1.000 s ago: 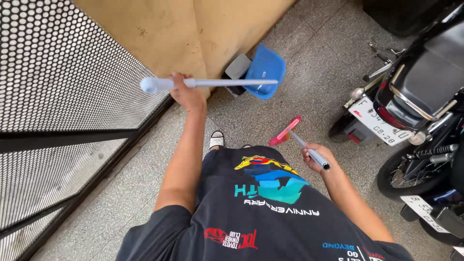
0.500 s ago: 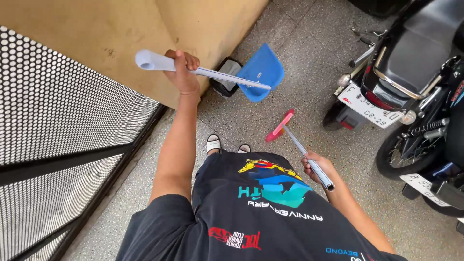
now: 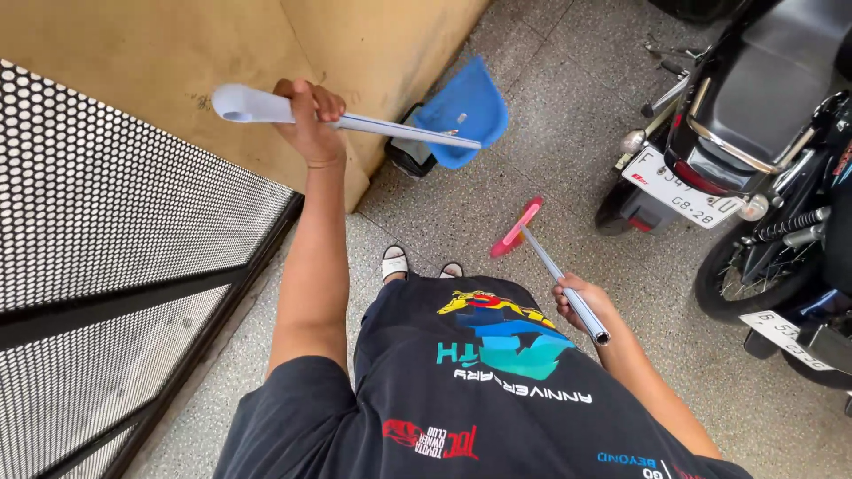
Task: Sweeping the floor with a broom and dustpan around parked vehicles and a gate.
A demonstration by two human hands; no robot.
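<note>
Blue plastic, scoop-shaped: the dustpan (image 3: 463, 111) hangs in the air near the tan wall (image 3: 177, 53), partly hiding a dark bin (image 3: 410, 155) whose shape I can barely make out. My left hand (image 3: 306, 120) is fisted round its long pale handle (image 3: 390, 131), raised high. My right hand (image 3: 581, 300) wraps a smooth metal pole (image 3: 559, 275), low by my hip; its pink broom head (image 3: 519, 226) shows edge-on above the speckled floor (image 3: 497, 195), bristles unclear. Perforated metal mesh (image 3: 106, 204) fills the left. Motorbikes (image 3: 754, 133) are cut off at the right edge.
</note>
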